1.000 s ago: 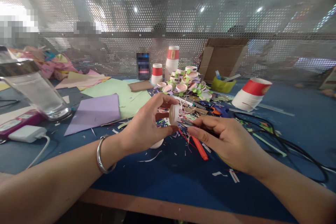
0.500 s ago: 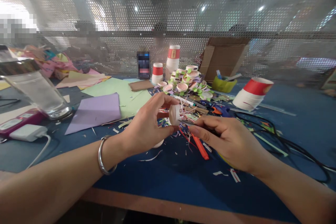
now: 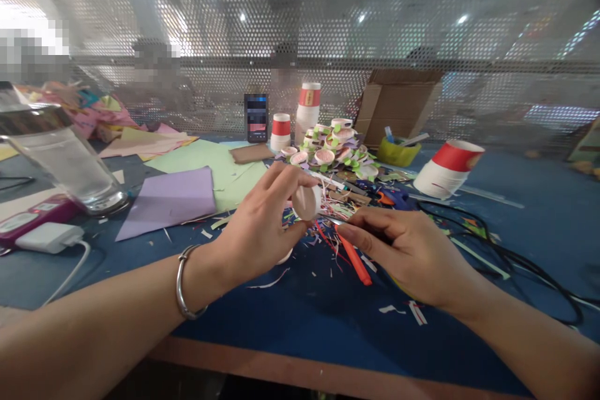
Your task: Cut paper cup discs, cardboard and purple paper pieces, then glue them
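My left hand (image 3: 262, 215) pinches a small round white paper cup base (image 3: 307, 201) between thumb and fingers, its flat face turned partly towards me. Close to its right, my right hand (image 3: 403, 244) is closed around a tool with a thin metal blade (image 3: 330, 219). A strip of yellow shows under that hand; most of the tool is hidden, so its exact kind is unclear. The blade points at the lower edge of the cup base; I cannot tell if they touch. Below the blade lies an orange-red stick-like tool (image 3: 359, 262). Another white round piece (image 3: 285, 256) is partly hidden under my left hand.
Paper scraps and a pile of decorated cup bases (image 3: 324, 156) lie ahead. Around them are stacked paper cups (image 3: 307, 115), a tilted cup stack (image 3: 445, 169), a yellow holder (image 3: 398, 153) and black cables (image 3: 510, 256). Purple paper (image 3: 171, 200) and a glass (image 3: 79, 169) are left.
The cup base has shifted slightly left and turned, so more of its flat face shows. The blade is now a little farther from its middle. My right hand has barely moved.
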Motion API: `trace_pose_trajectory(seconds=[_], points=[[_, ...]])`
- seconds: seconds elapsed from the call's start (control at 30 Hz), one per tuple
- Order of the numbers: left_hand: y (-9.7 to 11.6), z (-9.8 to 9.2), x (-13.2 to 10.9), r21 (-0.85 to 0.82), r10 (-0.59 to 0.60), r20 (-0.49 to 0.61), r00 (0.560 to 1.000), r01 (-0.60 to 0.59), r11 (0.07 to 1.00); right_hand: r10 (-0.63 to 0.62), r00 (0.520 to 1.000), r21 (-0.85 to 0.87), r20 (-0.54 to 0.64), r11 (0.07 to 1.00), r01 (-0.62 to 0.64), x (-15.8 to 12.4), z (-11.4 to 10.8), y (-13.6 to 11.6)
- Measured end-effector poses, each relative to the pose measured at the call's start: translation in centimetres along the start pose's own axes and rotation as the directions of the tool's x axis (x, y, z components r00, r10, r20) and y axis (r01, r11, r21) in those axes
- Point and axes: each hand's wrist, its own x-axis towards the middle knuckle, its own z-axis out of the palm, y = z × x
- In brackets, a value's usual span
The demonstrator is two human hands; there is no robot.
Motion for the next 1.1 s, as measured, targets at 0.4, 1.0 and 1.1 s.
trace_pose_trajectory(seconds=[0.4, 1.0, 1.1], points=[[0.3, -0.5, 0.3, -0.013, -0.055, 0.047, 0.997, 0.056, 0.998, 0.038, 0.999, -0.009, 0.006, 0.999, -0.038, 0.0, -0.1, 0.0], [-0.7, 0.1, 0.2, -0.357, 0.0, 0.176, 0.984, 0.063, 0.932, 0.136, 0.981, 0.304, 0.136, 0.937, -0.172, 0.6, -1.0, 0.7], [-0.6, 0.0, 0.3, -0.305, 0.021, 0.179, 0.984, 0.035, 0.952, 0.127, 0.979, 0.332, 0.158, 0.927, -0.174, 0.6, -1.0, 0.5]])
